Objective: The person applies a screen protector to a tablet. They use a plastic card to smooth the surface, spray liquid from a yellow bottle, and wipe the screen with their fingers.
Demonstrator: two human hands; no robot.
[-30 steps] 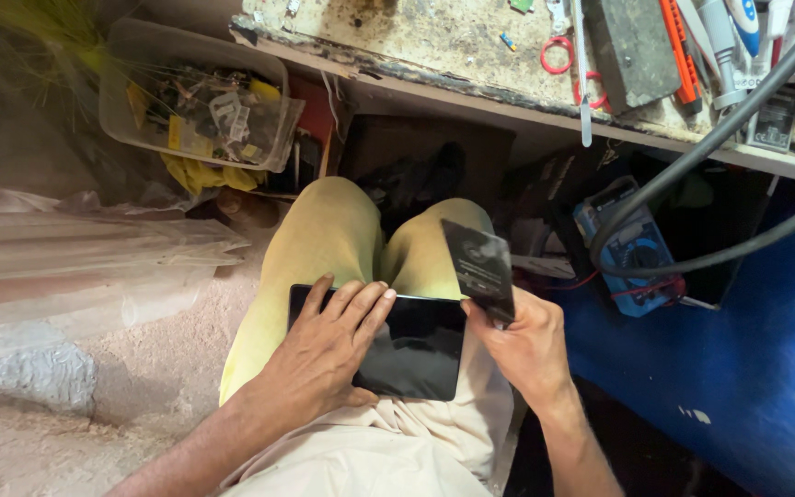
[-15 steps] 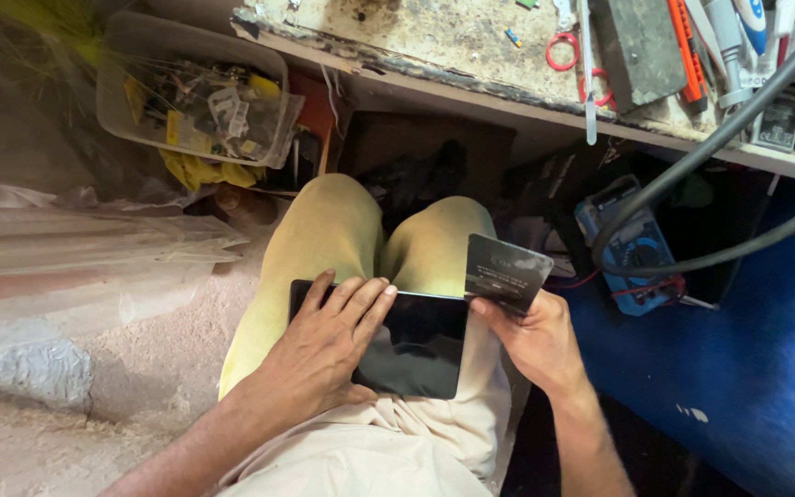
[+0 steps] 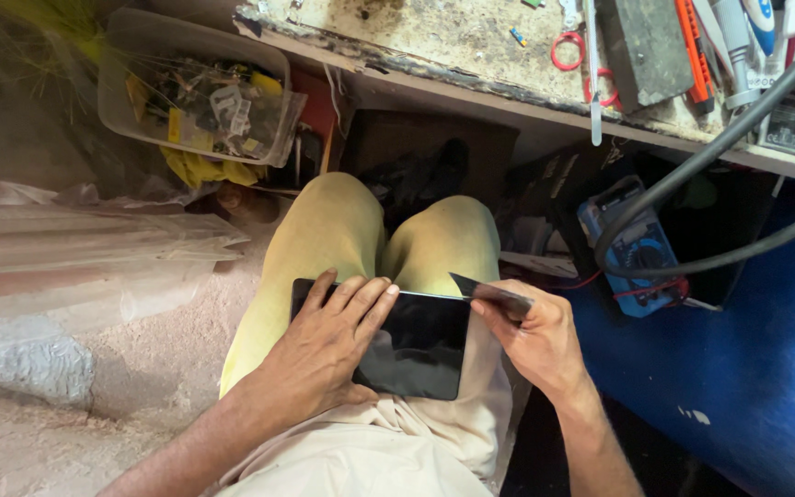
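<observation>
Compared with a second ago, the dark card (image 3: 492, 295) has tipped from upright to nearly flat, edge-on, beside the tablet's (image 3: 416, 345) upper right corner. The right hand (image 3: 535, 340) pinches the card between thumb and fingers. The left hand (image 3: 324, 350) lies flat, fingers spread, on the tablet resting across both thighs.

One head-worn camera looks steeply down, close over the lap (workbench edge (image 3: 471, 87) above).
</observation>
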